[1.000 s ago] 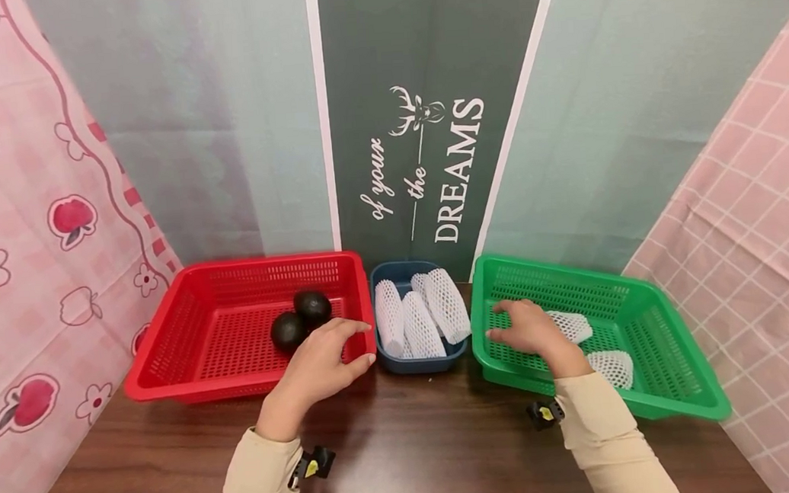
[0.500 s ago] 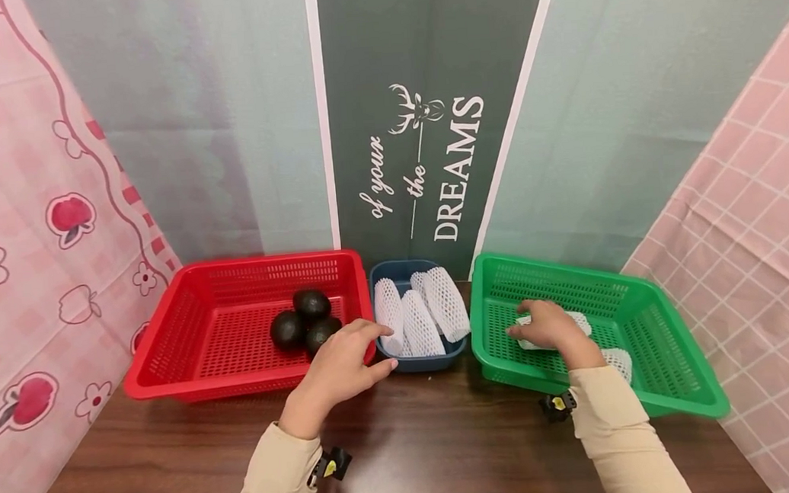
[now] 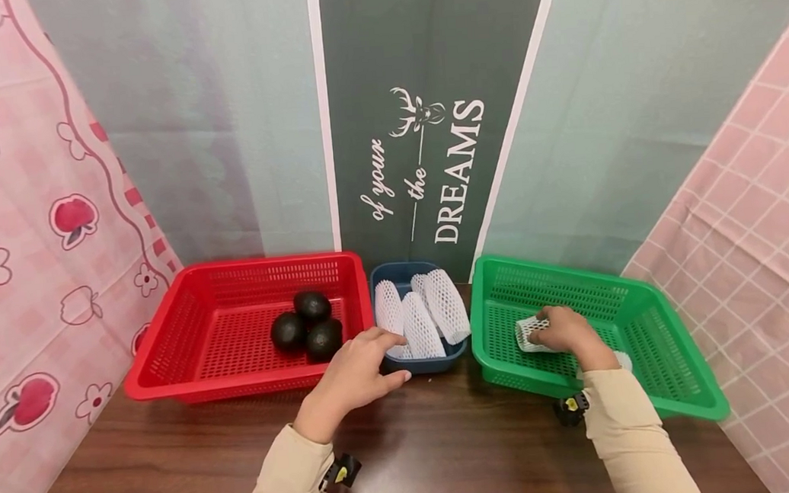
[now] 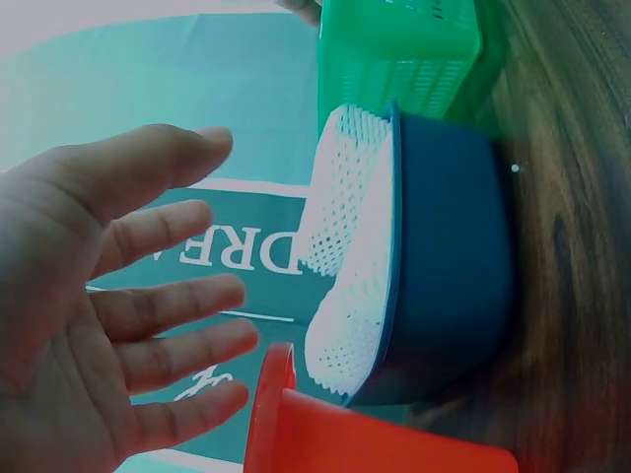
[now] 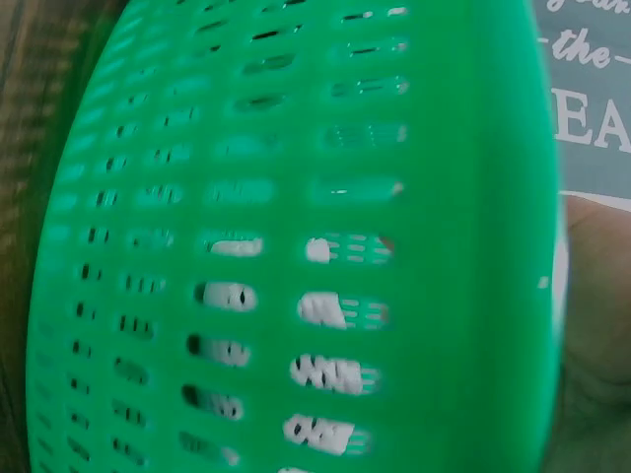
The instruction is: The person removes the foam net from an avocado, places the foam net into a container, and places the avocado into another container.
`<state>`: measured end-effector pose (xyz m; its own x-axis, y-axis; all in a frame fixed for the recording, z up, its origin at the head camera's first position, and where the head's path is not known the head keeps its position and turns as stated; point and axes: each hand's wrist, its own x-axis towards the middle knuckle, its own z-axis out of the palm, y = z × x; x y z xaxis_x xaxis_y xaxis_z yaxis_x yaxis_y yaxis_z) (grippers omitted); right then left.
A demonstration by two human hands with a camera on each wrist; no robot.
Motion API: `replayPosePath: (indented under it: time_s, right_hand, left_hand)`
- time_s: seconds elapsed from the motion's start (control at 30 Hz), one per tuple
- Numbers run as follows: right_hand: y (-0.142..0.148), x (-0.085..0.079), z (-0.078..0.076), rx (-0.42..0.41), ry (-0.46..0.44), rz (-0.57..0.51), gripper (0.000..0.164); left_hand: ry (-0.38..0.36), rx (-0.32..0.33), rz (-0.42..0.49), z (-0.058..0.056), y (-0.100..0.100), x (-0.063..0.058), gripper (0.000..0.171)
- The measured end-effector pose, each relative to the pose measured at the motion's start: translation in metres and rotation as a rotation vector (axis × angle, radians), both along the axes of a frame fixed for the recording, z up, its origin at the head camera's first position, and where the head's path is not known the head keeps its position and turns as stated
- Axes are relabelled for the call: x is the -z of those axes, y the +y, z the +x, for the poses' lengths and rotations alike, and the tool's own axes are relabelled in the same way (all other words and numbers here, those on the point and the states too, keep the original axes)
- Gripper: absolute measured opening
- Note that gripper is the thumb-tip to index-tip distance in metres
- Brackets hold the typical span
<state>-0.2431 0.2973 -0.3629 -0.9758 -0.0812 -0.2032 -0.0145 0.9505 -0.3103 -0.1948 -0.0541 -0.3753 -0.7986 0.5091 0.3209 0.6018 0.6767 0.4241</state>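
My left hand (image 3: 355, 375) reaches over the front left corner of the blue basket (image 3: 422, 365), holding nothing. Its fingers are spread apart in the left wrist view, short of the white foam net sleeves (image 4: 340, 197). In the green basket (image 3: 667, 319), my right hand (image 3: 568, 333) has thumb and fingers curled on a white foam net sleeve (image 3: 527, 335), covering its right part. A second sleeve (image 3: 624, 360) is mostly hidden behind that wrist. The right wrist view mainly shows the green basket's slotted wall (image 5: 454, 246), with white netting behind the slots.
On the left, a red basket (image 3: 191, 383) holds three dark avocados (image 3: 324, 340). All the baskets stand on a brown wooden table (image 3: 450, 456). Behind them hangs a curtain (image 3: 394, 48) with printed words, and pink cloths (image 3: 762, 198) flank both sides.
My left hand has moved right, from the red basket's edge to the blue basket, uncovering the third avocado. My right hand has moved right onto the foam net sleeve, and its fingers have curled in.
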Motion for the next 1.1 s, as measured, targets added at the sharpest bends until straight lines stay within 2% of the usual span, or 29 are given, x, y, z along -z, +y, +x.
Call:
replayPosePath:
  time_s: [0.33,0.63,0.77,0.9,1.0,1.1]
  right_hand:
    - [0.009,0.01,-0.002,0.019,0.033,-0.01,0.056]
    - [0.02,0.03,-0.008,-0.044,0.071,-0.007,0.065]
    - [0.025,0.035,-0.009,-0.05,0.057,0.013,0.07]
    - [0.027,0.034,-0.008,-0.012,0.047,0.013,0.069]
    - [0.027,0.03,-0.007,0.017,0.036,0.008,0.066]
    - [0.027,0.026,-0.004,0.044,0.026,0.046,0.059]
  left_hand:
    - [0.085,0.09,-0.061,-0.001,0.013,0.009,0.041]
    - [0.132,0.135,-0.109,0.003,0.022,0.02,0.037]
    - [0.11,0.135,-0.137,0.005,0.027,0.026,0.037]
    - [0.069,0.135,-0.163,0.008,0.03,0.034,0.038]
    - [0.035,0.133,-0.177,0.01,0.033,0.038,0.039]
    - [-0.009,0.133,-0.196,0.012,0.035,0.041,0.04]
